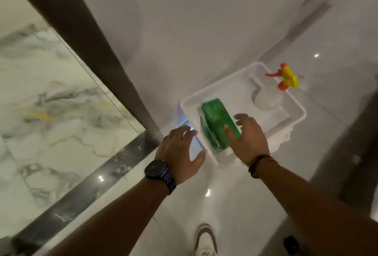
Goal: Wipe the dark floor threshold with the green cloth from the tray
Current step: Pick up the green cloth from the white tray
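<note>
A folded green cloth [216,121] lies in the left part of a white tray [296,108] on the white floor. My right hand [250,136] hovers over the cloth's near right end, fingers spread, thumb resting on or just above the cloth. To the left of the tray's near corner is my left hand [181,153], fingers apart, holding nothing. The dark floor threshold [86,190] runs diagonally from the lower left up to the door frame, left of both hands.
A clear spray bottle with a yellow and red trigger head [286,79] stands in the tray's far right part. A dark door frame [92,47] rises from the threshold's end. Marble floor [41,92] lies beyond the threshold. My shoe [205,239] is at the bottom.
</note>
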Tool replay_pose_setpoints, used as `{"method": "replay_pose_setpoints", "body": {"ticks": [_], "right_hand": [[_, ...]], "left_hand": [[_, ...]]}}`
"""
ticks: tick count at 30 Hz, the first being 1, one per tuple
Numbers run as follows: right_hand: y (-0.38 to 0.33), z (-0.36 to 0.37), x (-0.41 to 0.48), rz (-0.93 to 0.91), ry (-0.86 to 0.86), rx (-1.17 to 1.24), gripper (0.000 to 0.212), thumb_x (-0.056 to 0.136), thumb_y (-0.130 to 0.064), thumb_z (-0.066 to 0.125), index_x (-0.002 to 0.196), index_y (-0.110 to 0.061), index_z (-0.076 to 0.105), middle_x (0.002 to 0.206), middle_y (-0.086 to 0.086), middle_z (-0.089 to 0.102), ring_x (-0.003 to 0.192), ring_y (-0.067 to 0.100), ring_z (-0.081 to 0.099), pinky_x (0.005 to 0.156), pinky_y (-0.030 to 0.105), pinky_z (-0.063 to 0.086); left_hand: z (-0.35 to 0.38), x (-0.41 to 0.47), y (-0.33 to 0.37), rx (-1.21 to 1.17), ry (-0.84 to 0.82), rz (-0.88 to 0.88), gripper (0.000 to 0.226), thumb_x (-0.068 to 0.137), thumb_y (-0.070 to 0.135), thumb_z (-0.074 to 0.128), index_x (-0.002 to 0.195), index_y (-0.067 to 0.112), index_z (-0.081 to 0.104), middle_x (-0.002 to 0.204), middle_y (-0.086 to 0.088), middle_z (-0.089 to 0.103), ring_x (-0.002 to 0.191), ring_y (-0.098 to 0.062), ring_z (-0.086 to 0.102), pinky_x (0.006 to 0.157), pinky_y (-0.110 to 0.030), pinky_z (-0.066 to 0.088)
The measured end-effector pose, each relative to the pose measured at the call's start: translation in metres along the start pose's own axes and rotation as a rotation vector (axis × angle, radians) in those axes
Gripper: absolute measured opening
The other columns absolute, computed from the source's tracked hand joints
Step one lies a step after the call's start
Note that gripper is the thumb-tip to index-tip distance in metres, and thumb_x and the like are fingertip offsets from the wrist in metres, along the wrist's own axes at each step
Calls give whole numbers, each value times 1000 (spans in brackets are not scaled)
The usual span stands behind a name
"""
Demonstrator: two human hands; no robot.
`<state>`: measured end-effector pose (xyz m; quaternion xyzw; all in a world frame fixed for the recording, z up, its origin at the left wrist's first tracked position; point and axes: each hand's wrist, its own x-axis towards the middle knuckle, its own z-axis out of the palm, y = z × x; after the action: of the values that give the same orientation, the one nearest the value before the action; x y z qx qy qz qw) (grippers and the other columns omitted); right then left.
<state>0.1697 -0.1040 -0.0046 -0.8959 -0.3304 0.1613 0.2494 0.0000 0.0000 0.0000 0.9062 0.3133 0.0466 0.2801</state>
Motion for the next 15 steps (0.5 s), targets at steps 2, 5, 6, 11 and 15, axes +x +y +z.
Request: {"method": "replay_pose_setpoints", "body": {"ticks": [2, 5, 6, 11, 15], "right_hand": [[39, 26, 25, 49, 1, 10, 36, 87, -29, 58, 116, -9, 51, 107, 17, 59, 95, 35, 56, 80, 43, 48], [88, 64, 62, 128, -61, -45, 39, 90, -26, 56, 123, -6, 49, 117, 22, 56, 106, 39, 52, 88, 42, 43], [98, 75, 71, 147, -82, -64, 41, 90, -27, 55, 124, -4, 48, 119, 24, 55, 108, 41, 51, 90, 42, 42], [119, 119, 108, 190, -125, -157, 46, 91, -31, 52, 123, 0, 44, 124, 27, 48, 113, 44, 47, 93, 46, 40], [122, 137, 118, 232, -109, -221, 49, 86, -35, 58, 122, -6, 42, 124, 20, 48, 113, 41, 47, 93, 51, 41]], "left_hand": [[47, 27, -7, -4, -10, 27, 54, 80, 48, 60, 120, 11, 58, 127, -10, 58, 117, -31, 53, 96, -45, 46], [101, 64, -20, 73, -12, 15, 67, 81, 52, 57, 134, 12, 48, 150, -14, 38, 135, -34, 35, 110, -45, 30], [118, 72, -24, 118, 9, 15, 75, 81, 55, 55, 141, 12, 40, 157, -14, 24, 141, -34, 24, 114, -44, 20], [170, 96, -57, 252, 12, -12, 92, 83, 65, 42, 151, 10, 11, 161, -12, -8, 148, -28, -8, 117, -42, -3], [189, 95, -70, 273, -8, -3, 88, 86, 64, 35, 151, 9, 13, 162, -13, -3, 147, -28, -11, 116, -40, -5]]}}
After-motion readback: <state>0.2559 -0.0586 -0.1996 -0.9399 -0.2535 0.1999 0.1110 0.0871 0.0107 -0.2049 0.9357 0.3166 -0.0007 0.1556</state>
